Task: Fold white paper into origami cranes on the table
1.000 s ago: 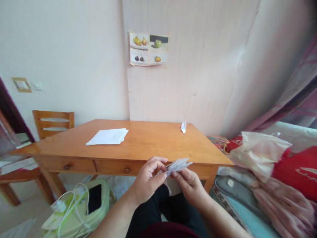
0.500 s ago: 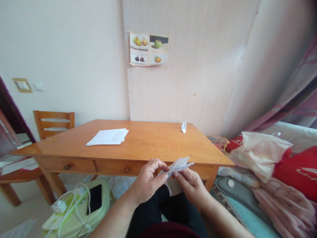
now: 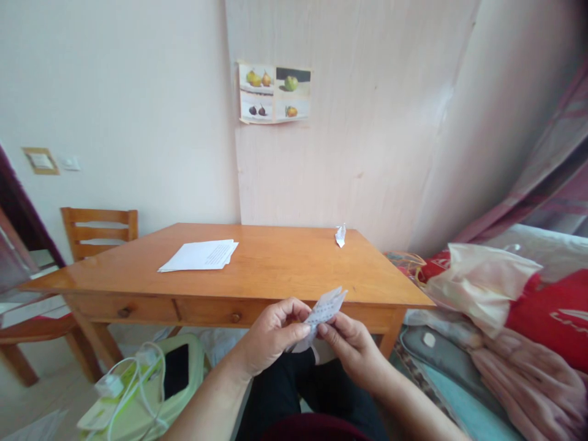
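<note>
A small folded sheet of printed paper [image 3: 327, 307] is held between both hands, above my lap and in front of the table's near edge. My left hand [image 3: 275, 335] pinches its left side with thumb and forefinger. On the lower right side, my right hand [image 3: 351, 342] grips it between thumb and fingers. Its folded layers stand up and point to the upper right. Farther back on the wooden table [image 3: 275, 263] stands a small folded paper piece [image 3: 340, 235]. A stack of white sheets [image 3: 199, 255], the top one partly printed, lies at the table's left.
At lower left, a green stool [image 3: 195, 367] carries a black phone [image 3: 176, 370] and white cables [image 3: 138, 386]. A wooden chair [image 3: 100, 215] stands beyond the table's left end. To the right are a pale plastic bag [image 3: 487, 278] and a pink blanket [image 3: 533, 380].
The folded paper has turned in my hands: its tip, which pointed right, now points more upward and shows a printed face. Both hands stay in nearly the same place.
</note>
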A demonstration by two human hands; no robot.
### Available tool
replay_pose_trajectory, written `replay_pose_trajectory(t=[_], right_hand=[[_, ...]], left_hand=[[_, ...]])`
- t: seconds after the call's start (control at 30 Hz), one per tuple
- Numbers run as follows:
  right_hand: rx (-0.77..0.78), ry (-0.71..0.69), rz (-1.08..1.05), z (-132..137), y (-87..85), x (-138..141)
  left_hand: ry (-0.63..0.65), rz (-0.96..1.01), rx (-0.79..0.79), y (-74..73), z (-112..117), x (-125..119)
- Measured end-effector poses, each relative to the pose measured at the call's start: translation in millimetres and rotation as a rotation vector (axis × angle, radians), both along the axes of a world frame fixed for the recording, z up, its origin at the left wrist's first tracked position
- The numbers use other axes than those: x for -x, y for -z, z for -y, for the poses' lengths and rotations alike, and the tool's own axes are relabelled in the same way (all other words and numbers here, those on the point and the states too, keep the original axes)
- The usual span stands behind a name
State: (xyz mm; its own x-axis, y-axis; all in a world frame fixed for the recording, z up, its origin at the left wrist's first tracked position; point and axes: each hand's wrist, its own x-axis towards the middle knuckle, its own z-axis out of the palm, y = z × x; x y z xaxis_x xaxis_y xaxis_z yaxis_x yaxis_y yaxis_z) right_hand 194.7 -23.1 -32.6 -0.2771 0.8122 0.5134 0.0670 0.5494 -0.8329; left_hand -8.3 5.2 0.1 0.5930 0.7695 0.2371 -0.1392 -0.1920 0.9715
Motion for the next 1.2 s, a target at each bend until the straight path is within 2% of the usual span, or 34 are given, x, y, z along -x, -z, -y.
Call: replay_pose_trajectory(t=[0.17, 0.37, 0.57, 0.87, 1.2], right_hand=[[0.180, -0.003, -0.161, -2.8, 2.5, 6.7], [0.284, 0.097, -0.235, -5.8, 0.4, 14.0], [0.283, 0.176, -0.193, -10.0, 6.4, 15.0], [0.274, 0.124, -0.180, -14.2, 19.2, 15.1], [0.326, 0.121, -0.213, -11.1, 9.4, 20.3]], left_hand=[[-0.128, 0.047, 0.017, 10.1, -2.1, -5.7], [-0.213, 0.055, 0.079, 14.8, 0.4, -13.4], [-0.235, 0.002, 0.062, 18.8, -1.1, -16.5], [-0.301, -0.011, 0.123, 27.1, -4.8, -20.9], [-0.309, 0.122, 0.258, 34.3, -4.6, -22.8]])
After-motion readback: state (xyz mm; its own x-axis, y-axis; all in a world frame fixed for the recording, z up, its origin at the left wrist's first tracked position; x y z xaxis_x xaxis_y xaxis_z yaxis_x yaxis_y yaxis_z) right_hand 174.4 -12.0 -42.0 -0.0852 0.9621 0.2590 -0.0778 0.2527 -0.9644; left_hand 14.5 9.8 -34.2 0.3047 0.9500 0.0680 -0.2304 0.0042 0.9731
